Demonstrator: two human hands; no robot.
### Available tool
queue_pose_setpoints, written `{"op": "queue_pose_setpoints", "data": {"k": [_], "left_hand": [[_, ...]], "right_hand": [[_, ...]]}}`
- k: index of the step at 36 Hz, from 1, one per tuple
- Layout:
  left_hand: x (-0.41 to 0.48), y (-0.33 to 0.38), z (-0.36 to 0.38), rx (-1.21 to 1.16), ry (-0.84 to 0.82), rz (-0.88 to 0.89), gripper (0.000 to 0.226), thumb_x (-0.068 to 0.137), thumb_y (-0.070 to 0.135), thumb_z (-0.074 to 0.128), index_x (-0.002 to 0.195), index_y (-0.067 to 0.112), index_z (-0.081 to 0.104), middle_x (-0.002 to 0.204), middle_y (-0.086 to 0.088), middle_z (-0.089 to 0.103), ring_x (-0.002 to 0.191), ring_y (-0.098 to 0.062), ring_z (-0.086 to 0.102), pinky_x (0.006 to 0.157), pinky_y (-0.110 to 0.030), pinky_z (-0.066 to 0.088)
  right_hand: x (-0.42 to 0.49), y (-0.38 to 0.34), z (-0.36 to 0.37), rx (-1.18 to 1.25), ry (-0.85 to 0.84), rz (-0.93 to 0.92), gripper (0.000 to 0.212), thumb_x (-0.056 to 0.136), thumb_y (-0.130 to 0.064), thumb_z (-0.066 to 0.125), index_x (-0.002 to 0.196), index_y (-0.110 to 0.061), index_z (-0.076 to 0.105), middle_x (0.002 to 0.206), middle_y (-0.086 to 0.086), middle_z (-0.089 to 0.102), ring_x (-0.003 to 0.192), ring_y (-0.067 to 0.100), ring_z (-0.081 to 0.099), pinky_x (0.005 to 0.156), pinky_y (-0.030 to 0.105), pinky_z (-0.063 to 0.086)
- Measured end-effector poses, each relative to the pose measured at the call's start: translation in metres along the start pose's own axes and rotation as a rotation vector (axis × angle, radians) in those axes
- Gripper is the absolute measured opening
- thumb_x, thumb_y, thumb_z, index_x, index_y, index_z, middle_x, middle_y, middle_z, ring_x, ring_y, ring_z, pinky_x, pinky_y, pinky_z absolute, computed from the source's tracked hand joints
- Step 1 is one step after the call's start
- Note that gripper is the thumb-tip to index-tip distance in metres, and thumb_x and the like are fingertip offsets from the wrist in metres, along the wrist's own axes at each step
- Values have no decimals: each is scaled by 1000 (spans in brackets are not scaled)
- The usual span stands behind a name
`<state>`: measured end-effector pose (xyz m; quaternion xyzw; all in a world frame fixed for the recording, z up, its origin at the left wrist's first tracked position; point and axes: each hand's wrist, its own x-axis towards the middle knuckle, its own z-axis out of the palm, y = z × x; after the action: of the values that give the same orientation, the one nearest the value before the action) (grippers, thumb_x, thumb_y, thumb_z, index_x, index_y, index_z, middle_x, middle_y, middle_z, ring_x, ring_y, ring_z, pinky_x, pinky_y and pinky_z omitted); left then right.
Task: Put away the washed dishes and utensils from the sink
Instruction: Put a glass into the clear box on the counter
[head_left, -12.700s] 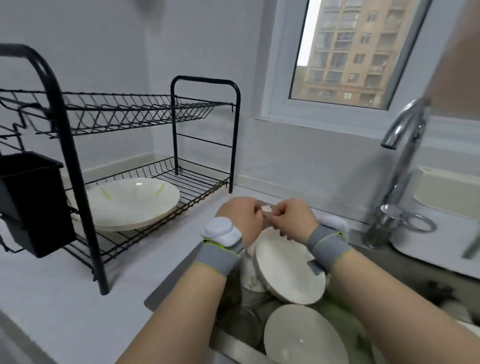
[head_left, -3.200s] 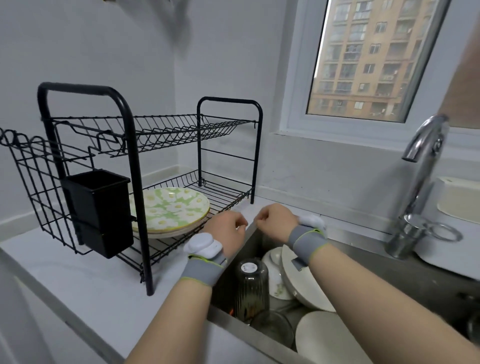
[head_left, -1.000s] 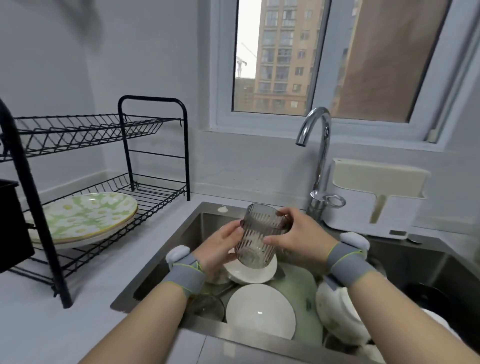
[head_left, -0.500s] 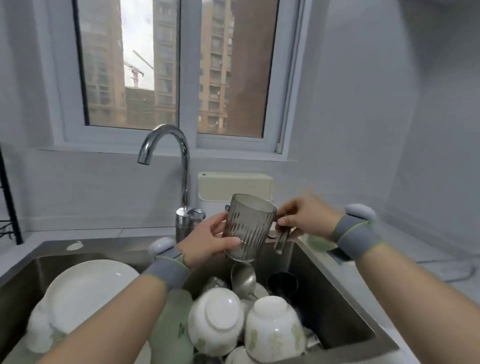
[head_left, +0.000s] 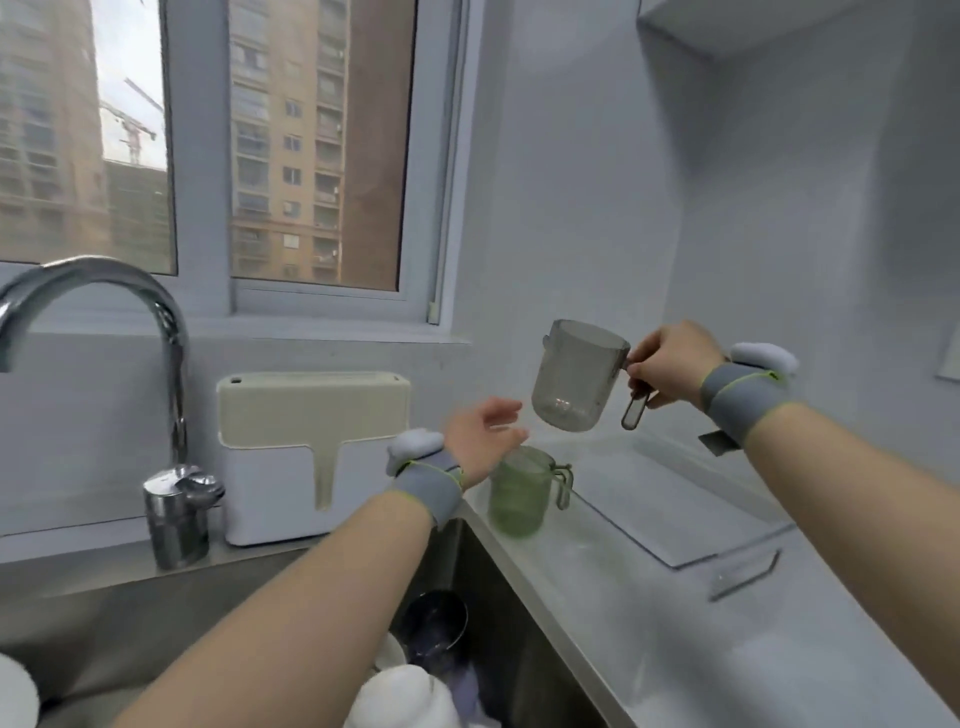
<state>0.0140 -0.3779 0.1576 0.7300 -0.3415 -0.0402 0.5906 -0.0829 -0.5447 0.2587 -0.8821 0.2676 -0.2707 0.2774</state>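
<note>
Head view, right hand (head_left: 670, 364) gripping ribbed smoky mug (head_left: 574, 382), left hand (head_left: 485, 436) loose

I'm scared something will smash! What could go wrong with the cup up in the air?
The right hand pinches the grey cup only by its thin handle, and the cup hangs tilted, so it might slip and drop. The open left hand is close to the green cup, which stands near the sink edge; a bump could knock it in.
</note>
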Motion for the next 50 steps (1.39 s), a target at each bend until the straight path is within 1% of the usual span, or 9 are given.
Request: {"op": "queue_pose_setpoints", "data": {"k": [7,10,17,21,29,34,38,47,50], "left_hand": [[16,-28,40,284,111,29,26,88,23,62,113,21,67,120,4,64,118,-12,55,91,-14,33],[17,-31,49,332,177,32,29,85,32,59,110,22,68,120,5,64,119,-12,53,91,-16,33],[31,-41,61,386,167,102,24,87,17,57,107,24,69,118,8,65,116,-10,54,86,-12,32],[34,-49,60,347,147,115,21,87,17,58,103,22,70,117,5,65,120,-11,52,89,-13,32],[36,-55,59,343,161,135,18,87,20,58,98,20,72,116,2,68,131,-5,44,96,-15,31],[37,-54,59,325,162,135,17,88,21,58,96,19,73,115,3,68,132,-4,43,96,-17,33],[38,-55,60,328,168,145,18,89,21,56,95,18,73,111,4,70,132,-2,42,92,-16,33],[40,-58,60,327,147,133,17,88,23,57,92,21,73,119,2,67,133,-1,40,93,-16,33],[40,-58,59,332,133,123,16,88,26,57,90,22,72,122,3,65,133,-1,40,93,-15,32]], "right_hand": [[44,59,27,-342,48,142,22,87,-4,50,71,1,65,79,15,71,71,30,69,73,38,59],[51,72,49,-439,33,143,32,90,-6,46,58,-9,44,69,7,56,68,23,56,65,30,49],[78,97,87,-643,-113,187,30,82,-5,41,55,-16,34,56,-1,37,57,15,38,53,22,29],[77,102,95,-651,-189,195,29,85,-11,47,58,-17,40,66,-1,46,61,15,45,51,22,32],[75,113,116,-516,-293,180,25,88,-8,51,66,-14,40,84,11,53,79,24,53,85,38,54],[72,113,117,-521,-383,220,32,90,-4,50,63,-13,36,66,4,48,55,14,50,59,26,50],[72,111,120,-539,-411,196,32,90,-3,50,63,-13,36,65,4,47,54,14,49,68,29,52],[69,112,122,-741,-361,75,34,91,-9,47,61,-15,32,67,3,38,83,22,44,74,30,38],[69,109,122,-811,-391,70,12,91,-12,49,79,-12,47,80,7,49,89,27,54,73,30,39]]}}
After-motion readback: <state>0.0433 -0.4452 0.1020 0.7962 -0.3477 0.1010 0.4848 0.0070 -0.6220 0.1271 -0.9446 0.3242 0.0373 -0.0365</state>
